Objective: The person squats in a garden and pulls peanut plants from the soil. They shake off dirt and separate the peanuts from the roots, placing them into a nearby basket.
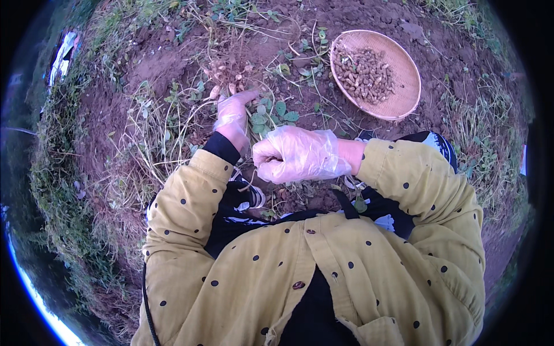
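Plastic-gloved left hand gripped peanut plant just below pods, apparently to keep them exposed; right hand curled tight, contents hidden from me. Woven basket of loose peanuts sat ahead, right, likely for easy reach.

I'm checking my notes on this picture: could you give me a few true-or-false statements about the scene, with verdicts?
1. The left hand and the right hand are both gloved. True.
2. The woven basket is empty. False: it holds peanuts.
3. The left hand is beside a cluster of pods. True.
4. The sleeves are plain blue. False: they are mustard yellow with dark dots.
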`<state>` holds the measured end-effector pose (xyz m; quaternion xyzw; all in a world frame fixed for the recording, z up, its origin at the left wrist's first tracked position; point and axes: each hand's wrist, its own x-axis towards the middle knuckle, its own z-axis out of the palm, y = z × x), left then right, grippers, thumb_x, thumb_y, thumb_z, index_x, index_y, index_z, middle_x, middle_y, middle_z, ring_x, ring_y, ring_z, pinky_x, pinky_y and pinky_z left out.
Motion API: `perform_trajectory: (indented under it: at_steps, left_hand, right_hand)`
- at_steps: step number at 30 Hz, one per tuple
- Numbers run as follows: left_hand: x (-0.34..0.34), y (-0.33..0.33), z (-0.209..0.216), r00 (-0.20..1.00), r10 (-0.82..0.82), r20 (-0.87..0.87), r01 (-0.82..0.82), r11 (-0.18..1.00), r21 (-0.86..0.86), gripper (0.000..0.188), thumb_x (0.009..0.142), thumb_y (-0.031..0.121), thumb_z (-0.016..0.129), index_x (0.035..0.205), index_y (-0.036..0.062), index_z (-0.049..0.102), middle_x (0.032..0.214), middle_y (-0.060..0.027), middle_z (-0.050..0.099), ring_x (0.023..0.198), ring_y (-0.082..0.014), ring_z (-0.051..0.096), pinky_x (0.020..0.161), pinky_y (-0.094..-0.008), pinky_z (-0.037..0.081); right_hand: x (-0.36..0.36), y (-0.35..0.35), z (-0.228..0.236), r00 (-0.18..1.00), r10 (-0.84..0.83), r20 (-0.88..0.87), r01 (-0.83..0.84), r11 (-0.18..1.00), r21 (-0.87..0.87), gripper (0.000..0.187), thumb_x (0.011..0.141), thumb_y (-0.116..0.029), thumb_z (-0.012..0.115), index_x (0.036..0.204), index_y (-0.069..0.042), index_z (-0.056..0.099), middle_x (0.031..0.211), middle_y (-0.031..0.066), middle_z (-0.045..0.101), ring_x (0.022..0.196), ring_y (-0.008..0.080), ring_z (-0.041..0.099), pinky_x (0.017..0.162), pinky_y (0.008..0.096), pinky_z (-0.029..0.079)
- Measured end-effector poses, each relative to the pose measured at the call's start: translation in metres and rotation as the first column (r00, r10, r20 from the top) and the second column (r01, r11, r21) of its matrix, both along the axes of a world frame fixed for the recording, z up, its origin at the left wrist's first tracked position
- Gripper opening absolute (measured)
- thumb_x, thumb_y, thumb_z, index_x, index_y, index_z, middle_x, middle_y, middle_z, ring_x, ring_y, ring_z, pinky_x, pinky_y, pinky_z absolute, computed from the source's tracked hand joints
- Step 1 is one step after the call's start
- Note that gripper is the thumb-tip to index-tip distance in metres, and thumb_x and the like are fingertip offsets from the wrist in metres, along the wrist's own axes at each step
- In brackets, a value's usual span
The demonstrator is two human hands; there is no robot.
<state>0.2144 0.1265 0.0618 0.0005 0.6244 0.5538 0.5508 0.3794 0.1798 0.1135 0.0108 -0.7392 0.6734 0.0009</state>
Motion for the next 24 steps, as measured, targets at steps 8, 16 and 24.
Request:
perform_trajectory:
  at_steps: [8, 16, 24]
  left_hand:
    - [-0.019, -0.011, 0.004, 0.97, -0.05, 0.239, 0.011, 0.987, 0.163, 0.014, 0.087, 0.017, 0.063, 0.092, 0.0047, 0.062, 0.082, -0.0059, 0.064, 0.074, -0.0189, 0.062, 0.071, -0.0325, 0.052]
    - [-0.008, -0.011, 0.017, 0.945, -0.232, 0.231, 0.164, 0.947, 0.277, 0.016, 0.087, 0.017, 0.063, 0.091, 0.0021, 0.063, 0.081, -0.0062, 0.063, 0.072, -0.0147, 0.06, 0.07, -0.0269, 0.049]
    - [0.0, -0.018, 0.009, 0.887, -0.326, 0.328, 0.242, 0.931, 0.272, 0.028, 0.089, 0.013, 0.059, 0.113, 0.0003, 0.065, 0.098, -0.0073, 0.069, 0.086, -0.0171, 0.066, 0.08, -0.0297, 0.053]
  right_hand:
    - [0.019, 0.046, 0.005, 0.926, -0.291, 0.24, 0.377, 0.731, -0.568, 0.023, 0.085, -0.019, 0.048, 0.098, -0.002, 0.056, 0.084, 0.008, 0.063, 0.058, 0.0068, 0.053, 0.048, 0.019, 0.043]
    - [0.015, 0.063, -0.02, 0.826, -0.498, 0.263, 0.489, 0.866, 0.106, 0.035, 0.092, -0.026, 0.056, 0.113, 0.002, 0.057, 0.105, 0.0137, 0.061, 0.091, 0.0203, 0.059, 0.078, 0.0325, 0.046]
    - [0.003, 0.046, -0.019, 0.877, -0.481, 0.024, 0.426, 0.799, 0.425, 0.035, 0.094, -0.029, 0.056, 0.085, 0.004, 0.047, 0.078, 0.025, 0.05, 0.073, 0.0415, 0.052, 0.067, 0.0457, 0.042]
